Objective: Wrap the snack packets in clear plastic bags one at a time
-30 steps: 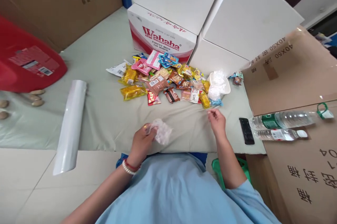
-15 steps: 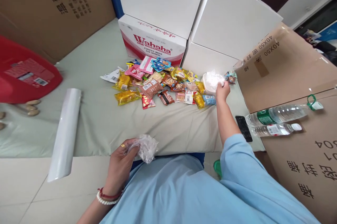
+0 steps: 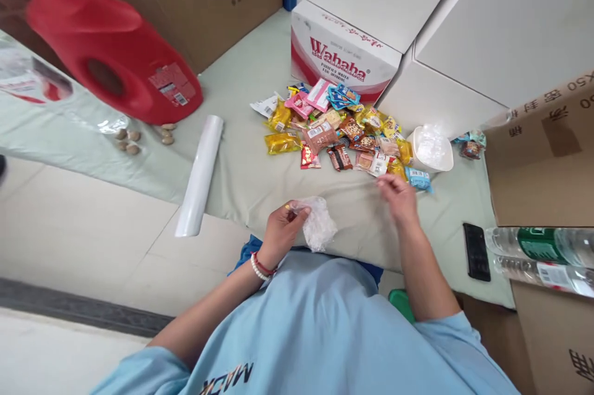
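A crumpled clear plastic bag (image 3: 319, 226) hangs from my left hand (image 3: 284, 228), which is closed on its upper edge just above my lap. My right hand (image 3: 400, 198) is over the cloth in front of the snack pile, its fingers loosely bent and apart, and nothing shows in them. Beyond it, a white square bowl (image 3: 449, 160) holds more crumpled clear plastic. Just past my right fingertips lie a blue snack packet (image 3: 419, 178) and yellow packets. The heap of wrapped snacks (image 3: 320, 135), in brown, pink and yellow wrappers, spreads to the left.
A white roll (image 3: 200, 175) lies across the table's front edge. Left of it are a red jug (image 3: 139, 60) and several brown nut-like pieces (image 3: 132, 141). A Wahaha carton (image 3: 343, 57) stands behind the snacks. Rightward are a black phone (image 3: 476, 252) and two plastic bottles (image 3: 541, 243).
My right hand has moved back from the white bowl toward me, leaving the crumpled plastic in it. My left hand still holds its plastic bag. The view has swung left.
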The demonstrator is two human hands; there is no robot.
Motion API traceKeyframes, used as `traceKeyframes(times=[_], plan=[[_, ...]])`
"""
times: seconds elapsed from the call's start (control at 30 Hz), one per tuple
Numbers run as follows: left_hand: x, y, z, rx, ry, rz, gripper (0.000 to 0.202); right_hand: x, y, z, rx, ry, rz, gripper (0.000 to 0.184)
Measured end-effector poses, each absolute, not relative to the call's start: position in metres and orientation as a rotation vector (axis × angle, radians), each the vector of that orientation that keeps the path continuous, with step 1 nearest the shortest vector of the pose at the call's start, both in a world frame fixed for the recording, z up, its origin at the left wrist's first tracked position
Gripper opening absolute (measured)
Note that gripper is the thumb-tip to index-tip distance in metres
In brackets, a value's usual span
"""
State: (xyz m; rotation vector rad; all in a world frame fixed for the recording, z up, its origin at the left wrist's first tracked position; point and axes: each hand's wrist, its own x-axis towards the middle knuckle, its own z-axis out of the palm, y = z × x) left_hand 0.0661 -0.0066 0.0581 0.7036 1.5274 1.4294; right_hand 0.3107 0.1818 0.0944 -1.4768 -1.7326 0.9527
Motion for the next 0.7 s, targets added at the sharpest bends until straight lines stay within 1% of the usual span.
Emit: traceKeyframes(times=[0.03,0.07,0.1,0.17,0.2,0.23,0.27,0.3,0.4,0.47,0.5,0.57,0.6,0.7], plan=[[0.068,-0.002,0.058,0.713,1.511,1.429,0.031,0.3,0.154,0.088,-1.405,-1.71,1.318,0.036],[0.069,0.003,0.057,0.726,1.494,1.419,0.032,0.29,0.129,0.083,-1.348,-1.637,1.584,0.041],[0.071,0.007,0.056,0.74,1.474,1.399,0.032,0.281,0.109,0.08,-1.29,-1.562,1.788,0.043],[0.074,0.016,0.055,0.759,1.445,1.368,0.031,0.265,0.083,0.076,-1.235,-1.413,1.989,0.041],[0.076,0.018,0.055,0.757,1.459,1.381,0.034,0.26,0.077,0.075,-1.235,-1.356,2.006,0.04],[0.078,0.02,0.056,0.748,1.508,1.418,0.041,0.256,0.075,0.074,-1.255,-1.309,1.978,0.039],[0.079,0.021,0.057,0.742,1.584,1.472,0.048,0.253,0.075,0.074,-1.287,-1.274,1.913,0.039],[0.081,0.02,0.059,0.754,1.662,1.526,0.052,0.252,0.075,0.073,-1.322,-1.253,1.825,0.039],[0.086,0.016,0.065,0.949,1.711,1.527,0.049,0.249,0.078,0.072,-1.378,-1.297,1.596,0.036],[0.088,0.015,0.066,1.045,1.635,1.421,0.047,0.247,0.077,0.073,-1.348,-1.376,1.561,0.032],[0.088,0.016,0.065,1.027,1.611,1.375,0.042,0.246,0.077,0.074,-1.329,-1.398,1.57,0.031],[0.084,0.02,0.06,0.86,1.598,1.367,0.029,0.246,0.078,0.076,-1.32,-1.367,1.595,0.03],[0.08,0.021,0.057,0.737,1.573,1.398,0.027,0.246,0.08,0.077,-1.332,-1.314,1.609,0.032],[0.066,0.024,0.05,0.349,1.38,1.523,0.032,0.254,0.086,0.076,-1.392,-1.133,1.699,0.039]])
